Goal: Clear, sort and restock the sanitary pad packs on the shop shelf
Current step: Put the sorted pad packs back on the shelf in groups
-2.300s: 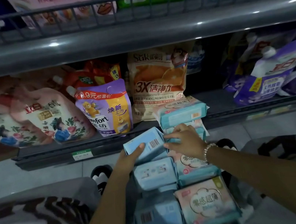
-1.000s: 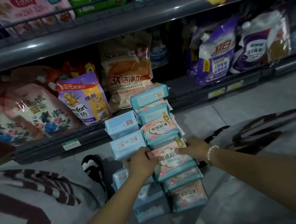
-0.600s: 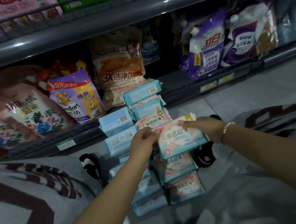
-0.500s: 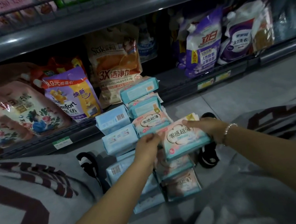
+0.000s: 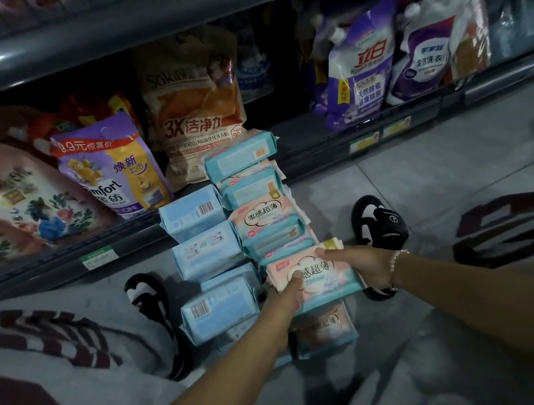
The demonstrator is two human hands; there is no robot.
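On the floor [image 5: 428,178] before the bottom shelf [image 5: 302,148], two rows of pad packs: pale blue packs [image 5: 200,243] left, teal and pink packs [image 5: 259,203] right, touching side by side. At the near end of the right row, a pink pack [image 5: 326,283] gripped from both sides: left hand [image 5: 289,294] with thumb on its face, right hand [image 5: 363,262] curled over the far right corner, beaded bracelet [image 5: 394,261] at the wrist. Detergent pouches [image 5: 359,63] upright along the shelf behind. Black slippers [image 5: 379,220] either side of the rows.
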